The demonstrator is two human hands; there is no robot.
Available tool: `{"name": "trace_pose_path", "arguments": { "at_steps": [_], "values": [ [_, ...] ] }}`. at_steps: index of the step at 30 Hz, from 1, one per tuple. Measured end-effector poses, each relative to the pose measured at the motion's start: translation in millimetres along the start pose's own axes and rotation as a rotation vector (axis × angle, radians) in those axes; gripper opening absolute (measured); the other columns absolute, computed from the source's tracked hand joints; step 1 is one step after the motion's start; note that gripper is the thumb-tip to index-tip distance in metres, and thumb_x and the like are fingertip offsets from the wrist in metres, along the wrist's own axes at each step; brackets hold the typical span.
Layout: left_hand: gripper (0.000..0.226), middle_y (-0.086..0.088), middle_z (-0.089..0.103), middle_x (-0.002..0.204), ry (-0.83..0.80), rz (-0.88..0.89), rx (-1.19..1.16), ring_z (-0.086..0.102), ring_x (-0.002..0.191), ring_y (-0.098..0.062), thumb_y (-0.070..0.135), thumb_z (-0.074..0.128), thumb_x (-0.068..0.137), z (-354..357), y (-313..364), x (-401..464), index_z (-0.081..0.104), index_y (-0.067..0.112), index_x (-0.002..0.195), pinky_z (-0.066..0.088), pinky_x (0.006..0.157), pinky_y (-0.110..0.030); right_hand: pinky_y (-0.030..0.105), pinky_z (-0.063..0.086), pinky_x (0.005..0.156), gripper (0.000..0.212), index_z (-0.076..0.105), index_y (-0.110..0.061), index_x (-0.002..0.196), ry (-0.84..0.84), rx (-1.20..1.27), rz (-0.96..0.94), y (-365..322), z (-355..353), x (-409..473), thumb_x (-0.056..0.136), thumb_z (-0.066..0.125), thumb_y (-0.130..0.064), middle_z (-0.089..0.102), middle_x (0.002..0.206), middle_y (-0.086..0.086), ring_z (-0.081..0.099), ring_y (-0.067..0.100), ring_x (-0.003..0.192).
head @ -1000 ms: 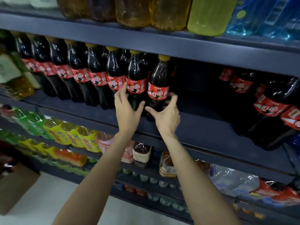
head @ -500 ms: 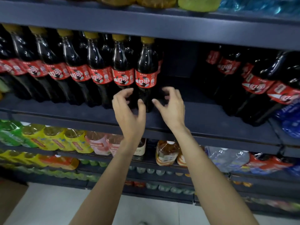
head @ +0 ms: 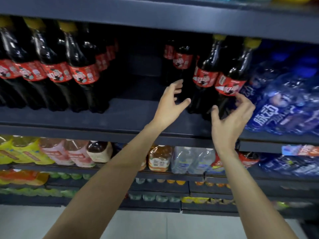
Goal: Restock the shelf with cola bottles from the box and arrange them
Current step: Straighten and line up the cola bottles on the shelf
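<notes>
both hands reach up to the dark shelf (head: 131, 116) that carries the cola bottles. the left hand (head: 170, 105) has its grip spread: the thumb sticks out to the side, the fingers are loosely bent with the tips near the lower body of a cola bottle set back on the shelf (head: 181, 66). whether those fingertips touch the bottle cannot be told; nothing is clamped in that grip.

the right hand (head: 230, 118) also has its grip spread wide, thumb low and fingers curved above, cupped round the lower part of the rightmost cola bottle (head: 232, 78) without plainly closing on it. the fingertips sit just under the red label, close to or touching the bottle; the blur leaves that unclear. that bottle leans, its yellow cap tipped away to the right of the grip. just beside it, between the two grips, stands another leaning cola bottle (head: 206, 73) with a yellow cap.

well away to the left of the left grip, across a bare stretch of shelf, a row of cola bottles (head: 57, 69) stands upright with red labels facing out. just to the right of the right grip lie blue wrapped packs of bottles (head: 284, 104). below both grips, the lower shelves hold yellow, pink, amber and clear drinks (head: 96, 152), and pale floor (head: 141, 225) shows beneath the forearms.
</notes>
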State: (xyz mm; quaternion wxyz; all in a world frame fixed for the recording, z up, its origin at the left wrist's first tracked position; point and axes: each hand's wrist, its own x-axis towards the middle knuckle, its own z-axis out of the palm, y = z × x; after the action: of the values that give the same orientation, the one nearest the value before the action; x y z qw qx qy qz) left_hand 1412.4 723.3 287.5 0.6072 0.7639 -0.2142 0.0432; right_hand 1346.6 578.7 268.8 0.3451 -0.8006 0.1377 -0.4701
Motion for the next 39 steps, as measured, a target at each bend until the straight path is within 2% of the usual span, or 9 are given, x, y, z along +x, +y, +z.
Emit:
{"name": "trace_pose_path", "arguments": {
  "at_steps": [3, 7, 11, 16, 21, 23, 26, 30, 39],
  "values": [
    [0.077, -0.007, 0.038, 0.144, 0.028, 0.0, 0.003, 0.04, 0.126, -0.012, 0.019, 0.071, 0.083, 25, -2, 20, 0.026, 0.018, 0.145, 0.036, 0.106, -0.029, 0.031, 0.032, 0.103, 0.076, 0.03, -0.005, 0.14, -0.103, 0.017, 0.027, 13, -3, 16, 0.079, 0.071, -0.025, 0.037, 0.137, 0.017, 0.039, 0.03, 0.128],
    [0.092, -0.007, 0.04, 0.144, 0.021, 0.065, 0.081, 0.038, 0.132, -0.02, 0.016, 0.075, 0.077, 40, -11, 38, 0.017, 0.019, 0.148, 0.035, 0.11, -0.04, 0.029, 0.038, 0.091, 0.088, 0.019, -0.013, 0.145, -0.173, 0.061, 0.039, 14, 5, 27, 0.078, 0.074, -0.028, 0.039, 0.143, 0.01, 0.045, 0.023, 0.125],
    [0.093, -0.004, 0.05, 0.138, 0.102, 0.108, 0.184, 0.046, 0.127, -0.021, 0.02, 0.076, 0.077, 51, -16, 37, 0.017, 0.024, 0.149, 0.041, 0.105, -0.039, 0.035, 0.046, 0.079, 0.084, 0.02, -0.015, 0.142, -0.14, 0.09, 0.07, 13, 9, 32, 0.078, 0.074, -0.025, 0.06, 0.121, 0.006, 0.063, 0.027, 0.094],
    [0.092, 0.004, 0.05, 0.138, 0.259, 0.141, 0.21, 0.052, 0.122, -0.017, 0.036, 0.078, 0.074, 14, -23, 4, 0.021, 0.036, 0.146, 0.048, 0.097, -0.046, 0.029, 0.043, 0.071, 0.085, 0.025, -0.025, 0.139, -0.193, 0.121, 0.018, -2, 0, 11, 0.073, 0.079, -0.031, 0.058, 0.094, -0.009, 0.05, 0.006, 0.073],
    [0.09, 0.027, 0.048, 0.123, 0.342, 0.097, 0.168, 0.051, 0.113, -0.004, 0.03, 0.077, 0.075, -59, -27, -19, 0.024, 0.029, 0.147, 0.043, 0.097, -0.024, 0.039, 0.051, 0.079, 0.087, 0.022, -0.04, 0.132, -0.418, 0.235, -0.035, -38, 26, -2, 0.069, 0.082, -0.034, 0.065, 0.11, -0.002, 0.06, 0.004, 0.075],
    [0.09, 0.018, 0.048, 0.128, 0.396, 0.074, 0.247, 0.05, 0.115, -0.008, 0.029, 0.076, 0.078, -81, -31, -7, 0.021, 0.026, 0.149, 0.04, 0.092, -0.019, 0.04, 0.052, 0.079, 0.087, 0.022, -0.038, 0.131, -0.45, 0.279, -0.034, -50, 45, -3, 0.069, 0.082, -0.032, 0.063, 0.102, -0.01, 0.059, 0.001, 0.072],
    [0.091, 0.001, 0.05, 0.136, 0.488, 0.027, 0.362, 0.053, 0.116, -0.016, 0.028, 0.075, 0.079, -97, -45, 25, 0.018, 0.024, 0.15, 0.041, 0.096, -0.03, 0.041, 0.054, 0.077, 0.087, 0.018, -0.04, 0.129, -0.46, 0.323, -0.02, -63, 80, -1, 0.071, 0.082, -0.028, 0.062, 0.091, -0.012, 0.059, 0.006, 0.065],
    [0.089, -0.006, 0.038, 0.149, 0.559, -0.003, 0.395, 0.04, 0.133, -0.029, 0.027, 0.069, 0.085, -97, -59, 65, 0.01, 0.024, 0.152, 0.035, 0.106, -0.041, 0.036, 0.051, 0.081, 0.091, 0.015, -0.038, 0.134, -0.447, 0.307, -0.001, -73, 122, 13, 0.071, 0.081, -0.032, 0.067, 0.103, 0.006, 0.066, 0.028, 0.085],
    [0.085, -0.016, 0.043, 0.143, 0.64, -0.012, 0.562, 0.048, 0.124, -0.038, 0.023, 0.061, 0.09, -108, -99, 122, 0.002, 0.02, 0.152, 0.041, 0.097, -0.045, 0.042, 0.049, 0.091, 0.092, 0.013, -0.03, 0.142, -0.409, 0.303, -0.06, -71, 184, 45, 0.076, 0.077, -0.033, 0.063, 0.114, 0.004, 0.065, 0.027, 0.093]
  ]
}}
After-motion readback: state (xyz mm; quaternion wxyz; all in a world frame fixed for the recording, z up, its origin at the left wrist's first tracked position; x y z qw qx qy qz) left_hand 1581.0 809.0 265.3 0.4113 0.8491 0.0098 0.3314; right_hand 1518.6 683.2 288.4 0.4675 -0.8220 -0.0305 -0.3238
